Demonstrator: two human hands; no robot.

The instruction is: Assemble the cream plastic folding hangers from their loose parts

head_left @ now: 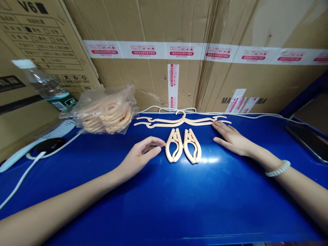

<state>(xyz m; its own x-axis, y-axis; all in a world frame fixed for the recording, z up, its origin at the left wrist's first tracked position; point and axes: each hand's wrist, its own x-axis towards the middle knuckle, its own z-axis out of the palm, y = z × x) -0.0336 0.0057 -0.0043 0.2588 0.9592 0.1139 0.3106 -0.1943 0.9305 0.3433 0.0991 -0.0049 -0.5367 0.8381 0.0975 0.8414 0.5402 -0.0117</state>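
Note:
Cream plastic folding hangers (pixel 169 125) lie spread out on the blue tabletop (pixel 164 205), with a hook at the middle; whether there are two overlapping cannot be told for sure. Just in front of them two matching cream clips (pixel 168 152) lie side by side, jaws toward me. My left hand (pixel 145 153) rests with thumb and fingers apart, its fingertips at the outer edge of the left clip. My right hand (pixel 233 138) lies palm down with fingers stretched out, fingertips at the hangers' right arm. Neither hand grips anything.
A clear bag of cream plastic pieces (pixel 110 112) sits back left, beside a water bottle (pixel 48 85), a pale hairbrush (pixel 38 145) and a black round object (pixel 50 146) with a white cable. Cardboard boxes (pixel 143 20) wall the back. A phone (pixel 307 141) lies at right.

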